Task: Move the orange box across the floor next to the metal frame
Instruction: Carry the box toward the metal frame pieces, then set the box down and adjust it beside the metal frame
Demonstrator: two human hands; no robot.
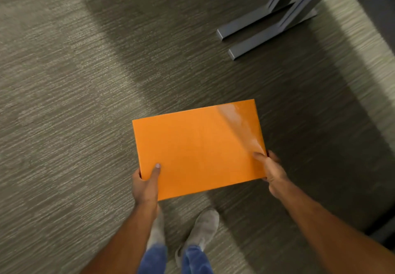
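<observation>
You hold the flat rectangular orange box (198, 148) by its two near corners, one hand at each, so the broad glossy lid faces up at you and the weight is shared evenly. Your left hand (145, 185) grasps the near left corner with the thumb pressed flat on the lid and the other fingers curled out of sight beneath; your right hand (272, 172) grasps the near right corner the same way, thumb on top, fingers wrapped round the edge. The box appears to be lifted clear of the grey ribbed carpet floor (64, 102), hanging in front of your pale grey shoes (205, 226), though how high it is I cannot tell. The grey metal frame (267, 23), with its two flat feet resting on the carpet, stands well apart from the box, toward the far right of the floor. Judging by this, you are mid-carry: the box has to travel forward and to the right, then be set down on the carpet just beside those feet without knocking them
</observation>
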